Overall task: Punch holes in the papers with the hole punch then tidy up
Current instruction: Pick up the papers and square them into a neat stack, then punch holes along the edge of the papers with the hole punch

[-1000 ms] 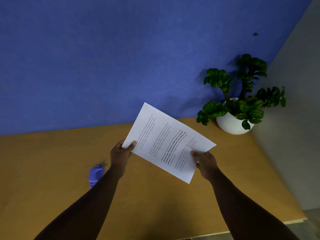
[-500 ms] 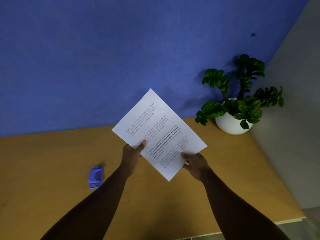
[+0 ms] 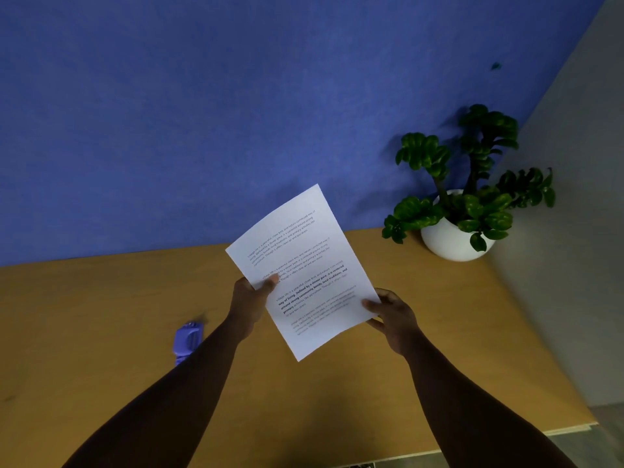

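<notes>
Head view — printed papers [image 3: 304, 271] held tilted above the wooden table [image 3: 101, 332], left hand [image 3: 248, 300] pinching the left edge, right hand [image 3: 391, 314] gripping the lower right edge. Purple hole punch [image 3: 187, 339] lies on the table, left of the left forearm — untouched. Potted plant [image 3: 456, 211] at far right corner.

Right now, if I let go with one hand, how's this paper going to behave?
The paper will probably flop: it is thin and already bows between the left hand and right hand. It looks light, so one pinch should likely hold it, though the free corner may droop.
</notes>
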